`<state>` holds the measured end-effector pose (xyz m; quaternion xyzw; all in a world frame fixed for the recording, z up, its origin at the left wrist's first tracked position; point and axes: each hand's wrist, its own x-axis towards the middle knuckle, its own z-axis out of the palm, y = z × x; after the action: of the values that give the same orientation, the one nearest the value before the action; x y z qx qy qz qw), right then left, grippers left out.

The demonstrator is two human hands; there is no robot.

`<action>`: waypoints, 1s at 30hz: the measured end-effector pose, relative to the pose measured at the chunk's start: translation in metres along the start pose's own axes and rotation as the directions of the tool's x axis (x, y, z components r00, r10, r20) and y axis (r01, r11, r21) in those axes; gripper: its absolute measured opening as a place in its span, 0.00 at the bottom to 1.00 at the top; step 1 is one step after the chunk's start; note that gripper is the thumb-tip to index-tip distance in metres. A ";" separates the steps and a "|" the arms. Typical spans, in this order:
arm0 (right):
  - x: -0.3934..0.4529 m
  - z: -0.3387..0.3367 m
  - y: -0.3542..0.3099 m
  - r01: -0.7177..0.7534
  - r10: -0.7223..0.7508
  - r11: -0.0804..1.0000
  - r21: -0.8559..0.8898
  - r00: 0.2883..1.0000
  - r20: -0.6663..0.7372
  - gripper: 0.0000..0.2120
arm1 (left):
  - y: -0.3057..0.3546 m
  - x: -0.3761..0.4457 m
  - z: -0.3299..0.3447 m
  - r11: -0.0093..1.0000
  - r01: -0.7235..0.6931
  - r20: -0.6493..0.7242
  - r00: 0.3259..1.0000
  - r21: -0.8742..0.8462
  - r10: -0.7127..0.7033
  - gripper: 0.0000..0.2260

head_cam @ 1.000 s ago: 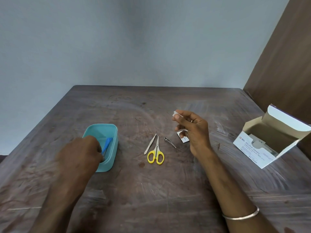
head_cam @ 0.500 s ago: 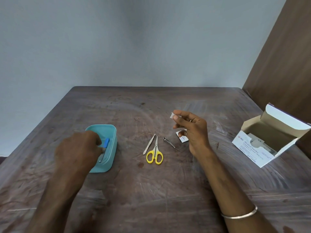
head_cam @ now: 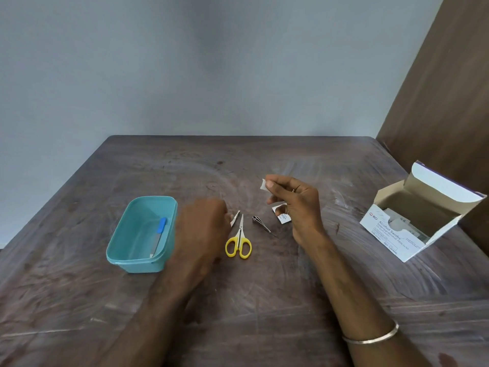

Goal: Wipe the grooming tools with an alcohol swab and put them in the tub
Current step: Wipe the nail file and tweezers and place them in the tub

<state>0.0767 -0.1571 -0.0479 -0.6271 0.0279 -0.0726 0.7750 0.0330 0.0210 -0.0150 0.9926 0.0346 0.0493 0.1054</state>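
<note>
Teal tub (head_cam: pixel 124 235) at nine o'clock, holding one blue-handled tool (head_cam: pixel 159 235) laid along its right wall, presumably wiped already. Just at three o'clock of it, left hand (head_cam: pixel 201 229) blurred, reaching over a pale slim tool (head_cam: pixel 235 219); fingers hidden, so cannot tell whether spread or closed on anything. Yellow-handled scissors (head_cam: pixel 239 241) and small metal tweezers (head_cam: pixel 260 223) lying side by side at centre, within easy reach of both hands. Right hand (head_cam: pixel 296 205) raised at two o'clock, pinching white swab (head_cam: pixel 263 184) at fingertips, kept aloft likely ready for wiping. Torn sachet (head_cam: pixel 282 218) beneath it. Open swab box (head_cam: pixel 397 234) at three o'clock.
</note>
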 end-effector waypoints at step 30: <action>-0.003 -0.001 -0.002 -0.129 0.122 0.991 0.028 0.976 0.182 0.04 | 0.012 0.028 0.021 0.336 -0.012 0.016 0.997 -0.942 0.081 0.04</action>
<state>0.0740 -0.1582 -0.0467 -0.6126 -0.0041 0.0327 0.7897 0.0633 0.0073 -0.0307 0.7525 -0.0315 0.0334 0.6569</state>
